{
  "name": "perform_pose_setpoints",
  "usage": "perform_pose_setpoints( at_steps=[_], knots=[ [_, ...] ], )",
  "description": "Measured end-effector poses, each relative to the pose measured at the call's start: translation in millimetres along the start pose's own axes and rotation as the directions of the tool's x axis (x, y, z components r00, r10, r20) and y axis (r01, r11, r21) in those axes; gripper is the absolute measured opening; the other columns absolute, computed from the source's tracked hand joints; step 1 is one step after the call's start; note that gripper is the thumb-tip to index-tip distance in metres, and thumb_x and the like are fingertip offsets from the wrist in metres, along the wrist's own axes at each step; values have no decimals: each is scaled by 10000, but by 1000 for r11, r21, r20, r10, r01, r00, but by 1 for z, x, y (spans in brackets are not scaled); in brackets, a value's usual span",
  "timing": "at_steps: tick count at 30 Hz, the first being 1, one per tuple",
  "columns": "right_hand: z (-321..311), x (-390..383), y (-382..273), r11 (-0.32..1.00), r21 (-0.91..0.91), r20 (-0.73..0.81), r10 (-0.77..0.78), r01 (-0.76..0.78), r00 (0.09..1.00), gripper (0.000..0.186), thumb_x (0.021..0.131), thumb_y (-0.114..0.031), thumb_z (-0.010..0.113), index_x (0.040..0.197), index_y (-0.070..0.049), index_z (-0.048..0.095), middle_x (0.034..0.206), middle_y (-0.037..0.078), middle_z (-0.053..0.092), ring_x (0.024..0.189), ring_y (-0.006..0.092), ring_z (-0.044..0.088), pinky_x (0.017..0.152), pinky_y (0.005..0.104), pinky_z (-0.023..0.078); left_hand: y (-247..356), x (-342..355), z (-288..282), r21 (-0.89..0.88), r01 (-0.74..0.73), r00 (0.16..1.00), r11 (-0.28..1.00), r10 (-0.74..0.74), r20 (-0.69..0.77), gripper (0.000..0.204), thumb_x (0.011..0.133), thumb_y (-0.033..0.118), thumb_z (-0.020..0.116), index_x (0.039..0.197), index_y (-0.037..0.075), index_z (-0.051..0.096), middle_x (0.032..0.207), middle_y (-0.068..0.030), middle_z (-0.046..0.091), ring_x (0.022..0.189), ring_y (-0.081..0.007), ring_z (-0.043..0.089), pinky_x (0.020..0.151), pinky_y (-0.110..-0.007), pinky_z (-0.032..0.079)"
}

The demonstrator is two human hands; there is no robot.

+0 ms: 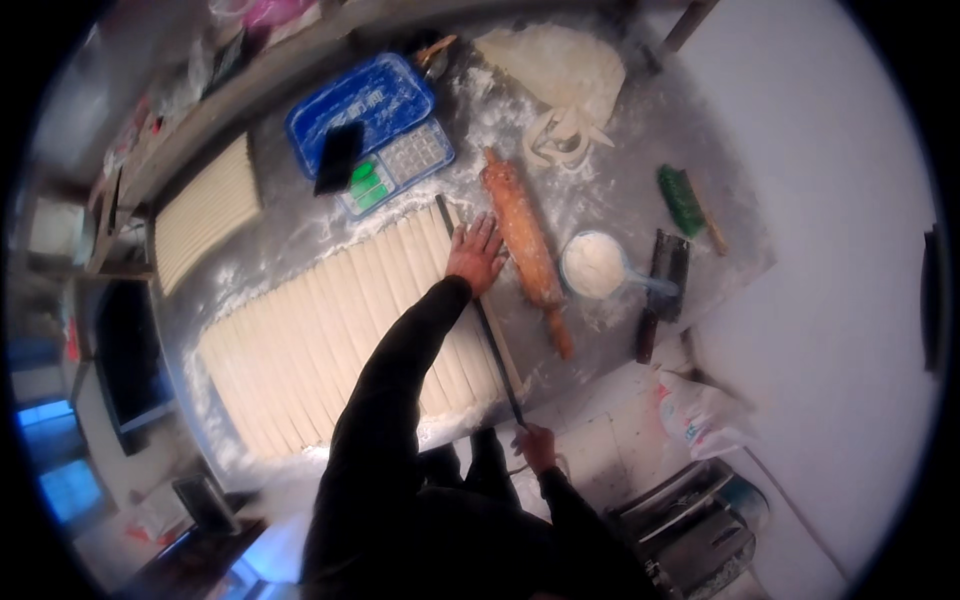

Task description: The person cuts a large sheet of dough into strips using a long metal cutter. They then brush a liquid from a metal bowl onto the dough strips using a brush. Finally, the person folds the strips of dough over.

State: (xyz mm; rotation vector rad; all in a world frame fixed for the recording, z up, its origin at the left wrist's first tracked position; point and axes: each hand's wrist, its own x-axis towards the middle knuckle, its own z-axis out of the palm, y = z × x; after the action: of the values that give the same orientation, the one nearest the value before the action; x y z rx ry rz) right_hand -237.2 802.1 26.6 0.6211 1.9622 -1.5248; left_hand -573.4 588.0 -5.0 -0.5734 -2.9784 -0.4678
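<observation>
A wide sheet of pale dough [300, 340] lies on the floured table, cut into many long parallel strips. Across its right end runs a long, thin dark knife [492, 345], parallel to the strips. My right hand [536, 448] is closed round the near end of this knife, just past the table's front edge. Flat over the far part of the blade rests my left hand [477, 256], its fingers stretched out; whether the palm presses on blade or dough is hidden. A narrow band of dough shows to the right of the blade.
Right of the dough lie a wooden rolling pin [523, 235], a bowl of flour [593, 265], a cleaver [668, 275] and a green brush [682, 202]. Behind are a blue tray [385, 90], a dark phone-like slab [339, 158], a dough piece [575, 70] and more strips [207, 212].
</observation>
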Motion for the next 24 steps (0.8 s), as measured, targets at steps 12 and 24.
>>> perform_pose_setpoints(
  at_steps=[12, 24],
  knots=[
    [-5, 7, 2, 996, 37, 75, 72, -75, 995, 296, 932, -209, 575, 930, 71, 671, 630, 113, 660, 485, 154, 624, 452, 290, 498, 4, 3, 2, 58, 40, 994, 998, -45, 97, 631, 937, 434, 480, 1458, 99, 359, 1551, -150, 277, 1464, -308, 187, 1149, -566, 139],
    [-18, -57, -43, 990, 54, -168, -122, 133, 978, 197, 897, -141, 608, 878, 41, 680, 662, 94, 668, 512, 139, 626, 513, 284, 504, 43, -53, -52, -241, 118, 968, 963, -166, -189, 622, 928, 377, 526, 1438, 51, 380, 1557, -200, 245, 1446, -385, 208, 1119, -598, 190]
  ],
)
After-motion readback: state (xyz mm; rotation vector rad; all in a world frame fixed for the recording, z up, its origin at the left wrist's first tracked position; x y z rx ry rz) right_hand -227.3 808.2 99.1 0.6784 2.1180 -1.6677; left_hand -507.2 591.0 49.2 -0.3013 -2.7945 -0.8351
